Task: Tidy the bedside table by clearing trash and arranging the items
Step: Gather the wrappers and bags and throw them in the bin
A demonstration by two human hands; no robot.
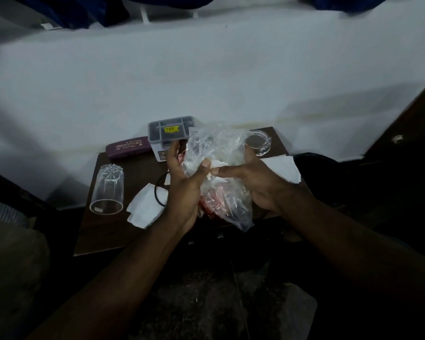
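Hands hold one crinkly clear plastic bag (219, 153) above the dark brown table (103, 231): left hand (182, 182) and right hand (253, 180) each grip a side, white scrap pinched between thumbs.

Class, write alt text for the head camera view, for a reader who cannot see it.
Two bare hands, left hand and right hand, hold a crumpled clear plastic bag above a dark bedside table. On the table lie a tipped-over glass, white tissues, a purple spectacle case and a grey compartment box.
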